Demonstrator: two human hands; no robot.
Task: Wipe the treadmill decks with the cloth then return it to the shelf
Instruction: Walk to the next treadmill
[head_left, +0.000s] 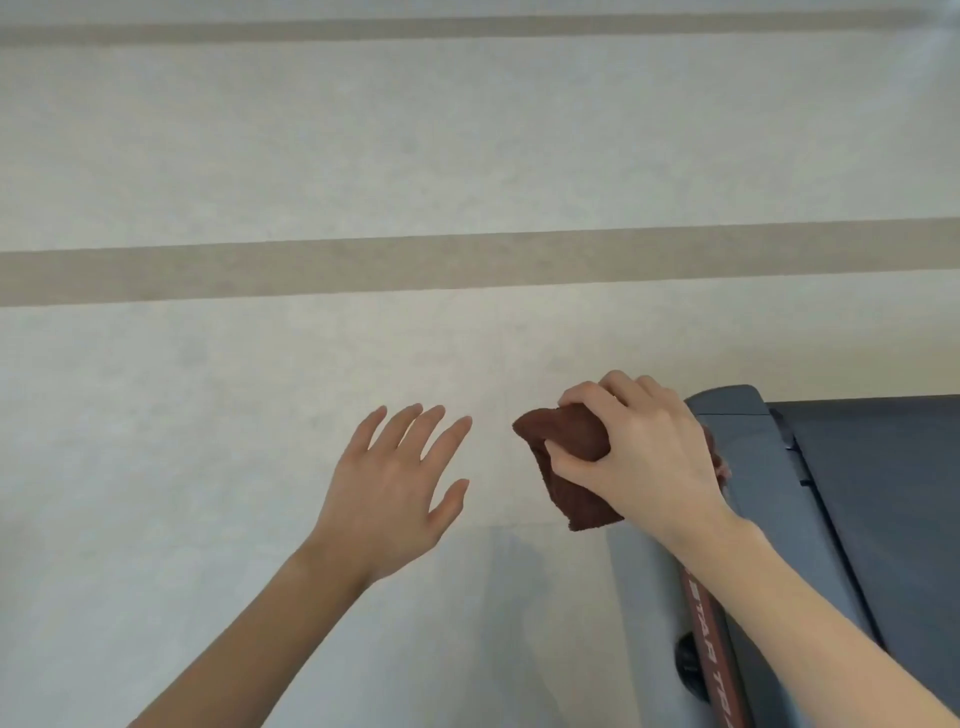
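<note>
Two bare hands reach out over a pale floor (260, 182) crossed by darker bands. The right hand (644, 457) grips a bunched reddish-brown cloth (571, 457), thumb and curled fingers pinching it at the far left corner of a grey treadmill (769, 499), just off the outer edge of its side rail (727, 649). The grip gathers the cloth into a pad, apparently to give a firm wiping face against the frame. The left hand (389, 499) hovers well clear of the machine, fingers spread and holding nothing, seemingly for balance. The dark running belt (893, 493) lies beyond the rail; wiping appears under way. No shelf is in view.
</note>
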